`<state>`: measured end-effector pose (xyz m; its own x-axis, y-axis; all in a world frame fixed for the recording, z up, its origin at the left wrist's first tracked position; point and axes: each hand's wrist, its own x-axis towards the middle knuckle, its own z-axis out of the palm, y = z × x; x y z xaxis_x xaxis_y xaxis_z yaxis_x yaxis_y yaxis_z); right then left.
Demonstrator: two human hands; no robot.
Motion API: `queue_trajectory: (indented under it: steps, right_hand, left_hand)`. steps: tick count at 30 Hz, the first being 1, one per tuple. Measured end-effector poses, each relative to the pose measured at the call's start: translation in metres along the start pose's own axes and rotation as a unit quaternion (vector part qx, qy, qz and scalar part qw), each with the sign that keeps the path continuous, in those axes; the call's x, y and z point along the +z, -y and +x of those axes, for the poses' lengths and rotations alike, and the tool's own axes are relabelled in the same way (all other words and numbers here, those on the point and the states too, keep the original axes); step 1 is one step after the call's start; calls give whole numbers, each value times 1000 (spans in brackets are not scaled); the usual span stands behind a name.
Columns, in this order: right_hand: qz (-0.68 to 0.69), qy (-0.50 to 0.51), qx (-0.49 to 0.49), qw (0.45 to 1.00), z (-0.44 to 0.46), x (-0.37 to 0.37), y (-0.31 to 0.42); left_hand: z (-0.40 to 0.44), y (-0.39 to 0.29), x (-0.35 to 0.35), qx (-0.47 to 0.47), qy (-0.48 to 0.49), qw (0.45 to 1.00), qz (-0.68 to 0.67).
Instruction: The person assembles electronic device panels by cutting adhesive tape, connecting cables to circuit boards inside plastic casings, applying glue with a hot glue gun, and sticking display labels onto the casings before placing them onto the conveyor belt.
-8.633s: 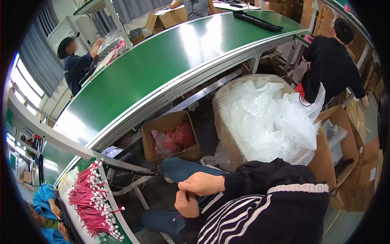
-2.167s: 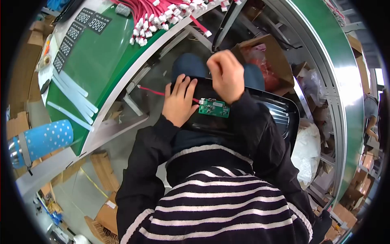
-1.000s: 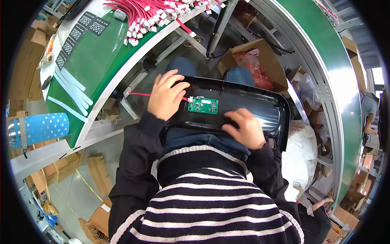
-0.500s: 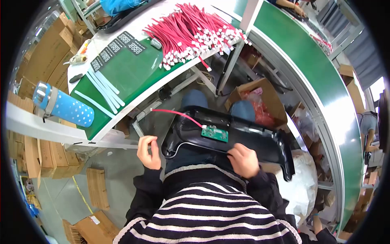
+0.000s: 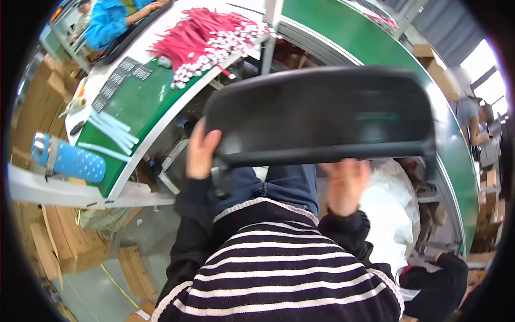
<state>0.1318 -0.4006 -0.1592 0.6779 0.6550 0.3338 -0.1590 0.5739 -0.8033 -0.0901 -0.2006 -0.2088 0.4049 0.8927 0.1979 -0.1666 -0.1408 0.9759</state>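
A long black plastic shell [image 5: 322,115] is raised over my lap, its smooth outer face toward me and blurred by motion. My left hand [image 5: 201,153] grips its left end, thumb and fingers about the edge. At the lower edge, right of the middle, my right hand [image 5: 347,185] holds the shell from below, its fingertips partly hidden behind it. The green circuit board and its red wire are out of sight.
At the left, a green-topped bench [image 5: 142,96] bears a heap of red wires [image 5: 198,40] with white connectors, pale blue strips [image 5: 112,131], black cards [image 5: 122,80] and a dotted blue bottle [image 5: 70,158]. A white bag [image 5: 389,206] is at my right. Co-workers sit nearby, one in a blue sleeve [image 5: 104,24].
The black shell has risen from my lap and turned over, hiding its inside with the board. My left hand has taken hold of its end; the view has shifted right.
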Motion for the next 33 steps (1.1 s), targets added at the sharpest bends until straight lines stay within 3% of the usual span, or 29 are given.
queue_trajectory:
  steps: [2,4,6,7,9,10,12,13,15,17,19,21,23,26,29,33]
  right_hand:
    - [-43,104,229,967,-29,-36,-36]
    - [76,45,459,884,-44,-26,-51]
    - [89,88,569,813,-44,-27,-57]
    - [44,163,579,798,-38,-29,-58]
    - [-108,371,507,771,-21,-35,-56]
    - [-176,458,439,753,-6,-32,-54]
    - [-249,552,323,727,33,-3,-44]
    - [-269,578,286,715,59,25,-37]
    - [-328,623,178,687,112,84,-27]
    - [-354,623,-41,697,157,152,-47]
    - [-435,587,-201,653,196,224,-86]
    - [-321,573,-329,678,238,291,-160]
    - [-381,598,-241,663,255,346,-196]
    - [-316,577,-322,680,261,383,-263]
    - [-311,585,-364,654,253,401,-302]
    - [-338,597,-403,605,242,408,-325]
  left_hand:
    - [-4,19,-54,-14,30,999,30]
    - [-24,39,-102,-42,36,994,93]
    - [-42,56,-131,-75,37,990,115]
    - [-52,58,-136,-92,53,972,210]
    - [-67,63,-148,-119,70,910,392]
    - [-66,55,-147,-120,52,909,395]
    - [-59,18,-128,-52,94,819,564]
    - [-53,-4,-113,-23,111,760,640]
    - [-27,-62,-72,32,106,834,540]
    - [6,-101,-52,131,28,855,500]
    - [54,-120,-63,187,-83,790,578]
    - [119,-112,-109,154,-186,737,632]
    - [177,-108,-158,-19,-203,645,737]
    - [204,-61,-220,5,-247,605,757]
    - [198,-40,-243,18,-221,722,655]
    - [206,-33,-257,34,-206,745,634]
